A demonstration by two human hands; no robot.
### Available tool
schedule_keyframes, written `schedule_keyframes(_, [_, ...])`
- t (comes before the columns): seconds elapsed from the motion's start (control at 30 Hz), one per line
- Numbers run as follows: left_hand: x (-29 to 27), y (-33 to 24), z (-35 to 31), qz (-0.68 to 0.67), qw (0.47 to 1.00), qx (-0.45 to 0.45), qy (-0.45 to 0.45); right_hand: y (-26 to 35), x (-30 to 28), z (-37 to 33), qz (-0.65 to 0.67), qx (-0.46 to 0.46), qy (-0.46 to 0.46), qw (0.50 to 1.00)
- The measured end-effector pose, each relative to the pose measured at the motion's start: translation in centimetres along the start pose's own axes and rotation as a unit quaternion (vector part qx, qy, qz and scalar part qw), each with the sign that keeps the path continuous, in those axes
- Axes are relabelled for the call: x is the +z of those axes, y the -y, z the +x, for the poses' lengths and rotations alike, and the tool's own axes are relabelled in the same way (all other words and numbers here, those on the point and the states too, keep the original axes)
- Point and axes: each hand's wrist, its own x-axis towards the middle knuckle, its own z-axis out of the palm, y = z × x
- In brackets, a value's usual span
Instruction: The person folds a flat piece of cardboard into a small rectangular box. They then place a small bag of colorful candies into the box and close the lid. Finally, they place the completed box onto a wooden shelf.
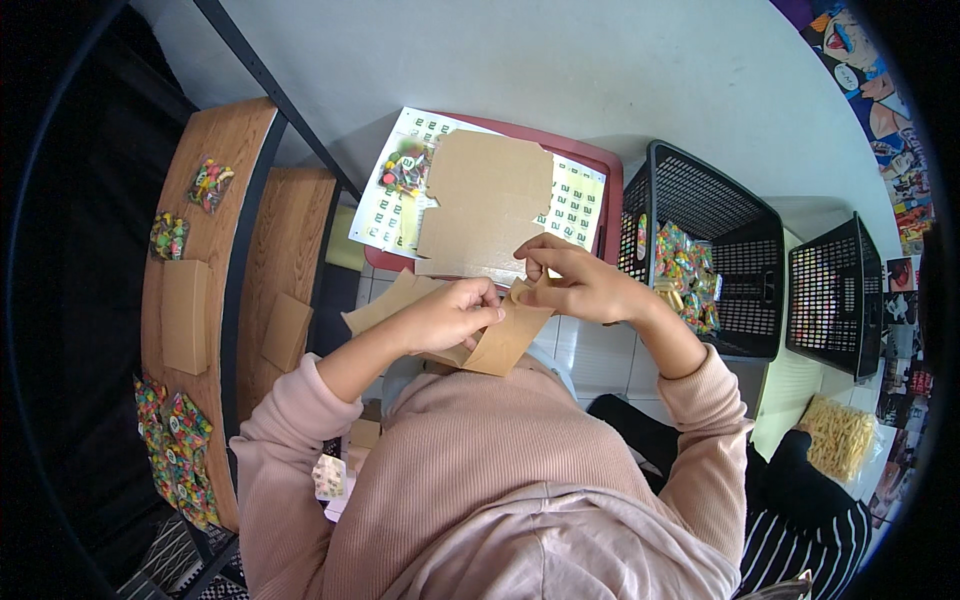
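Close in front of my body I hold a partly folded brown cardboard box (503,345), its panels bent up at angles. My left hand (450,318) pinches its left side, fingers and thumb closed on the board. At the upper right edge, the fingers of my right hand (580,282) are curled around a flap. Just beyond my hands, a flat cardboard blank (490,185) with notched edges lies on white sheets of printed stickers (578,205). A clear bag of colourful candies (405,167) rests beside the blank's left edge. The box's underside is hidden.
The sheets lie on a red table (613,180). At right stand a black mesh crate (745,270) holding candy bags (685,275) and a second black crate (835,295). A wooden shelf (232,150) at left bears folded boxes (185,315) and several candy bags (180,455).
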Motion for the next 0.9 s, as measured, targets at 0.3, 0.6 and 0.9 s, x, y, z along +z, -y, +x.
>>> schedule_keyframes(0.3, [0.3, 0.4, 0.5, -0.045, 0.998, 0.018, 0.026, -0.1, -0.5, 1.4, -0.102, -0.104, 0.017, 0.989])
schedule_keyframes(0.6, [0.7, 1.2, 0.3, -0.059, 0.998, -0.001, -0.021, 1.0, -0.9, 1.0, -0.175, -0.064, 0.017, 0.982])
schedule_keyframes(0.9, [1.3, 2.5, 1.3, 0.022, 0.988, 0.112, -0.103, 1.0, 0.3, 1.2, -0.166, -0.102, 0.127, 0.973])
